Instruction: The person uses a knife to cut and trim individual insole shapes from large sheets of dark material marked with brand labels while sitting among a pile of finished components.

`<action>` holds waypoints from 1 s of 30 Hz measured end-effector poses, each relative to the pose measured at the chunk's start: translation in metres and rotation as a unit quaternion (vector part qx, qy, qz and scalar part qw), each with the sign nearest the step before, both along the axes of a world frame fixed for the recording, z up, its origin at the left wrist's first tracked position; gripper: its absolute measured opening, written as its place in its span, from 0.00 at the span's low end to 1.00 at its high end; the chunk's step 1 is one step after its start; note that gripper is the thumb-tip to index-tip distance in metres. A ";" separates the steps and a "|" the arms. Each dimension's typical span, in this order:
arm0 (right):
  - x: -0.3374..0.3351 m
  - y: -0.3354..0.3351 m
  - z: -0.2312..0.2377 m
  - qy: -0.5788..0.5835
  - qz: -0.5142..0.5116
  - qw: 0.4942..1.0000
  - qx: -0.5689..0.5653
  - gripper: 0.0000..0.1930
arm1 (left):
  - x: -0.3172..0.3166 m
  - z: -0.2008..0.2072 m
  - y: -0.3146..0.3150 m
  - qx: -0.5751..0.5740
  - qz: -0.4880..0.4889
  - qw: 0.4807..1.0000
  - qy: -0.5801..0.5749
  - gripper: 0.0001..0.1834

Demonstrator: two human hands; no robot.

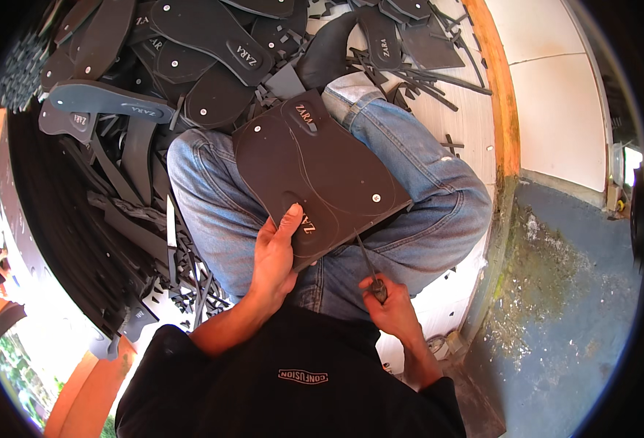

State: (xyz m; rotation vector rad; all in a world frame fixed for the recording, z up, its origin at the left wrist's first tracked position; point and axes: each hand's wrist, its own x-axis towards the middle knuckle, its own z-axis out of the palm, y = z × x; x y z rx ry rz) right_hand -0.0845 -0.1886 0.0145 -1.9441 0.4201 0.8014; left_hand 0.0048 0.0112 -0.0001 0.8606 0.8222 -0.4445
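Note:
Across my lap lies a dark foam sheet [336,171], marked with the curved outlines of two sandal soles and dotted with small white round spots. My left hand [272,255] grips its near left corner, thumb on top and fingers underneath, where they are mostly hidden. In my right hand [395,310] is a thin-bladed knife [367,257], held by its dark handle. The blade points away from me, and its tip is at the sheet's near edge; whether it touches the foam I cannot tell.
Cut sandal soles [212,40] are heaped ahead and to the left. Foam offcut strips [431,84] litter the light floor around my crossed legs [424,171]. Long dark foam pieces [66,219] lie at left. An orange-brown wooden edge [506,124] borders the floor at right.

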 end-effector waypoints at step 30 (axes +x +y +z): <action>0.066 0.028 -0.024 -0.066 0.128 0.987 -0.078 0.06 | -0.004 -0.013 0.025 0.022 -0.029 0.999 0.008 0.16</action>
